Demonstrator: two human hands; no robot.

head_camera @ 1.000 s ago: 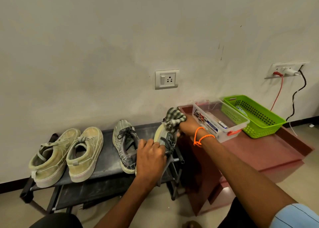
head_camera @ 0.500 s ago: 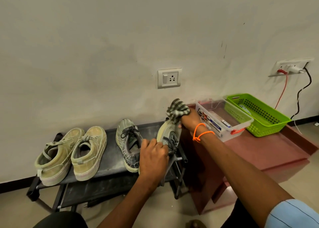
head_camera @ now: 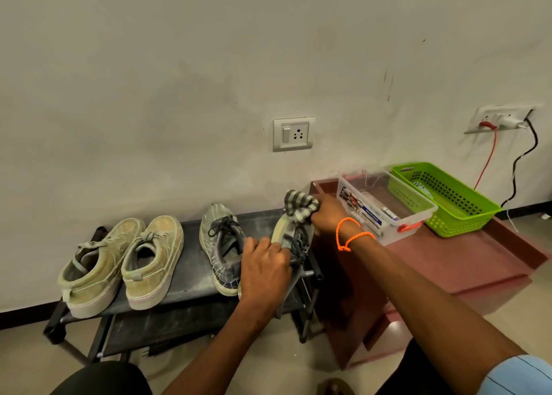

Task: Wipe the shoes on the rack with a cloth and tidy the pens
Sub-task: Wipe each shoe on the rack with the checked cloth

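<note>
On the rack (head_camera: pixel 191 287), right hand (head_camera: pixel 327 216) grips cloth (head_camera: pixel 299 205) against shoe (head_camera: pixel 291 239).

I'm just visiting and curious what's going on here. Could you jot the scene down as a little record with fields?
activity: wiping a shoe with a cloth
left hand: grips the grey shoe, tilted on its side
right hand: holds the striped cloth at the shoe's toe
rack: also holds another grey shoe and a tan pair
beside rack: clear box, green basket
</note>
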